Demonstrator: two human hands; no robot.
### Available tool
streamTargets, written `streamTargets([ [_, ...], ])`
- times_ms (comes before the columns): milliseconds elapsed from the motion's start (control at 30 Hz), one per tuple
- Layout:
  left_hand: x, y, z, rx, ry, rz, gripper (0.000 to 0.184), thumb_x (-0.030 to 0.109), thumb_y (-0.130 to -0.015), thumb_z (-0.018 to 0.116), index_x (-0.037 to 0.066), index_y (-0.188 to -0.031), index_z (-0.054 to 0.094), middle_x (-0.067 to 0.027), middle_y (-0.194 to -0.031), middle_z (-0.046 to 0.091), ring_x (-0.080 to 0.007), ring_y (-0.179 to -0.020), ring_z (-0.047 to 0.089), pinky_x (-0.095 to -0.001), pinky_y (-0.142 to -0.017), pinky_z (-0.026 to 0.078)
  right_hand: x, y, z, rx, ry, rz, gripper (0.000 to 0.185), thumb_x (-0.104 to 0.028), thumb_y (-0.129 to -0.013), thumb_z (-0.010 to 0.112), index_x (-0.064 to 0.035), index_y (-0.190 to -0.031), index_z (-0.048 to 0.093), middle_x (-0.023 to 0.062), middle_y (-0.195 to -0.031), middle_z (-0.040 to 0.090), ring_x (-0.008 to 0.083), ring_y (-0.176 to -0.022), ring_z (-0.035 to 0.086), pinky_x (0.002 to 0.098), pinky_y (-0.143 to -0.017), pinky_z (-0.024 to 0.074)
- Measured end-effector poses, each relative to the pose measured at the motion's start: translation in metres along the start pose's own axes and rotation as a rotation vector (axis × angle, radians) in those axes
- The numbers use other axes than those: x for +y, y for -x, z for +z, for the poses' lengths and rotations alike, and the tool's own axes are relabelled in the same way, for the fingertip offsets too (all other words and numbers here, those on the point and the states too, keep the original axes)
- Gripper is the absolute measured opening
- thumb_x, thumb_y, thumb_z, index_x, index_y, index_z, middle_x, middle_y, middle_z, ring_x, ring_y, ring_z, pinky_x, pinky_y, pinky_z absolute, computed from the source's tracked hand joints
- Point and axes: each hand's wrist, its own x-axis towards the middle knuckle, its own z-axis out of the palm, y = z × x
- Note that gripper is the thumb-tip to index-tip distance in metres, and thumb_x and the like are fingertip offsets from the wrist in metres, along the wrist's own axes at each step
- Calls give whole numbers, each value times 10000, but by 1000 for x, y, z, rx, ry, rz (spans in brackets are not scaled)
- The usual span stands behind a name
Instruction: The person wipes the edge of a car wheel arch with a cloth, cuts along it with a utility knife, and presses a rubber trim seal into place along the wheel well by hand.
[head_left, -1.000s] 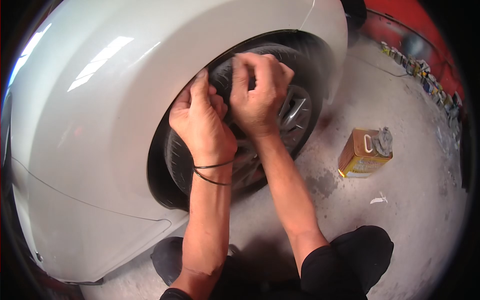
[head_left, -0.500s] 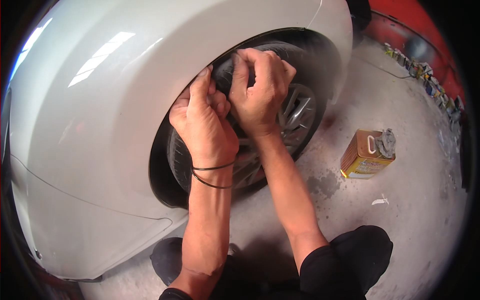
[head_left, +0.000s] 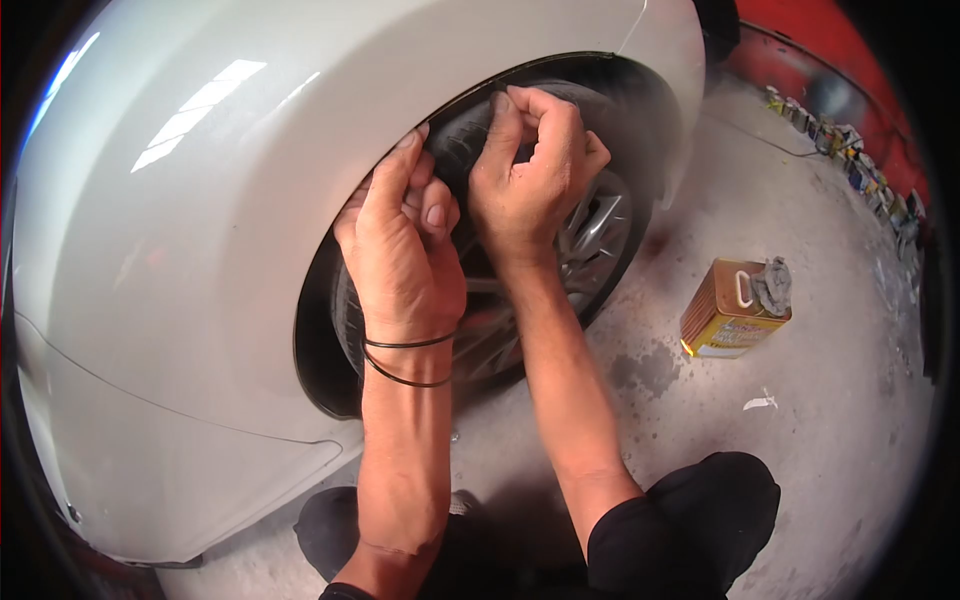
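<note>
My left hand (head_left: 405, 245), with two thin dark bands on its wrist, is at the lip of the wheel arch (head_left: 460, 100). Its thumb and index finger pinch together right at that edge, the other fingers curled. Farther along the arch, my right hand (head_left: 535, 170) is held in front of the tire (head_left: 465, 140), thumb and index fingertips pressed together near the lip. Anything thin between either pair of fingertips is too small to make out. The arch belongs to a white car fender (head_left: 210, 250). Behind my wrists sits the spoked wheel (head_left: 600, 220), partly covered.
A yellow and brown rectangular can (head_left: 735, 320) with a grey crumpled cloth (head_left: 772, 287) on top stands on the concrete floor (head_left: 820, 400) at right. Several small cans (head_left: 850, 150) line the red surface (head_left: 880, 60) at upper right. A white scrap (head_left: 760, 401) lies nearby.
My right hand has shifted slightly up and to the right along the arch, away from the left. The left fingertips stay at the lip while its wrist moves slightly left.
</note>
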Motion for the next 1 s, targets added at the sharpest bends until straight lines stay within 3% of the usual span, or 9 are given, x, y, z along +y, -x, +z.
streamTargets([
  [300,0,1,1,1,-6,30,189,119,-1129,715,-37,-1230,745,32,-843,561,-60,-635,439,-249,-572,364,-7,3,-2,-10,-17,-86,95,-99,-1043,785,-132,-1086,706,-37,-934,698,200,-861,680,434,-921,384],
  [533,-1,1,0,28,-5,19,197,118,-1128,714,-42,-1239,744,34,-836,552,-65,-634,440,-248,-579,364,10,-3,3,29,43,-3,83,-112,-1056,780,-132,-1096,710,-36,-945,705,199,-868,686,431,-925,385],
  [600,-2,-1,-4,-22,44,26,120,105,-1093,772,4,-1156,786,-6,-898,679,-66,-653,518,-236,-558,402,15,-4,1,42,42,7,87,-109,-1061,782,-131,-1105,711,-43,-950,710,198,-865,682,423,-930,388],
  [633,-1,-1,-1,-23,49,28,120,105,-1093,772,4,-1156,786,-6,-898,679,-66,-653,518,-236,-558,402,14,-3,0,43,42,2,87,-109,-1061,782,-131,-1105,711,-43,-950,710,198,-865,682,423,-930,388],
  [700,2,2,4,37,-8,26,165,123,-1115,740,-15,-1201,764,44,-830,537,-65,-647,440,-250,-590,358,7,4,-4,4,9,-29,96,-107,-1055,793,-127,-1105,713,-41,-950,710,196,-859,672,419,-926,390],
  [733,1,1,3,43,-4,28,165,123,-1115,740,-15,-1201,764,44,-830,537,-65,-647,440,-250,-590,358,6,4,-3,-2,6,-33,96,-107,-1055,793,-127,-1105,713,-41,-950,710,196,-859,672,419,-926,390],
  [800,-1,-1,-1,3,59,33,73,90,-1086,775,30,-1127,782,11,-887,665,-56,-702,536,-235,-560,404,5,6,-3,-13,1,-45,97,-110,-1055,797,-126,-1105,716,-35,-945,708,196,-854,663,420,-924,392],
  [900,0,2,2,0,26,38,142,109,-1104,752,-9,-1180,768,35,-849,563,-65,-654,443,-251,-587,368,4,5,-1,2,14,-74,100,-116,-1053,803,-127,-1106,719,-32,-938,703,194,-849,659,416,-921,394],
  [1000,-2,0,-1,-36,38,64,149,105,-1104,753,-18,-1187,769,25,-858,576,-64,-651,443,-248,-575,369,0,7,-2,-25,-22,-79,96,-110,-1049,803,-124,-1102,723,-28,-932,707,197,-852,666,415,-919,395],
])
